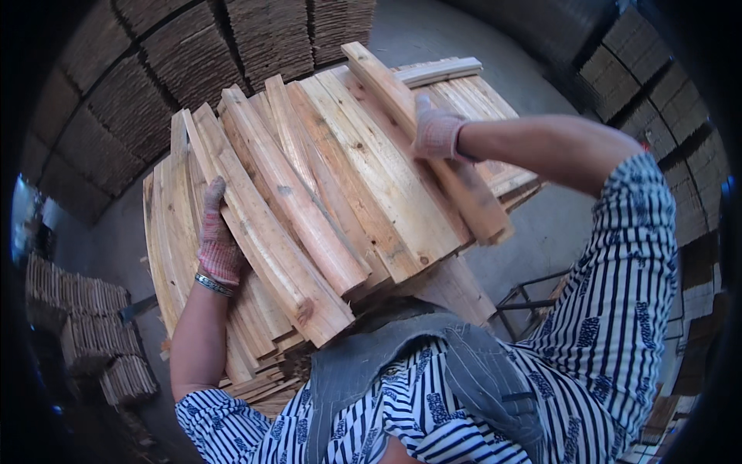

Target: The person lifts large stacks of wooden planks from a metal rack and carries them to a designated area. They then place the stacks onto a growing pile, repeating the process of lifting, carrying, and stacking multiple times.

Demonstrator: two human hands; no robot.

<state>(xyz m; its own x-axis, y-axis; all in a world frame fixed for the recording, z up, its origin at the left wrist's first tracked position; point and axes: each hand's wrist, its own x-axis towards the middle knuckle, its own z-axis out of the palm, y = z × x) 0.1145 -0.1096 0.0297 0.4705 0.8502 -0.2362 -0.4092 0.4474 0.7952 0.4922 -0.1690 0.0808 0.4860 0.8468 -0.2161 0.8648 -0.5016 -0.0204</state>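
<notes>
My right hand (439, 131), in a pale knitted glove with a reddish cuff, grips a long wooden board (377, 76) on the right side of the pile. That board lies slantwise over others, and its near end is blurred. On the left, my gloved left hand (219, 243) is closed against the outer edge of another wooden board (270, 267). Its thumb points up along the edge, while its fingers are mostly hidden by the wood. Between my hands, several rough-sawn boards (363, 162) with knots lie side by side, their near ends uneven.
Tall stacks of sawn wood (185, 54) stand behind the pile, with more stacks (649, 100) at the right. Smaller bundles (100, 325) sit at the lower left. A dark metal frame (529, 301) is near my right elbow. A pale board (440, 71) lies crosswise at the far right.
</notes>
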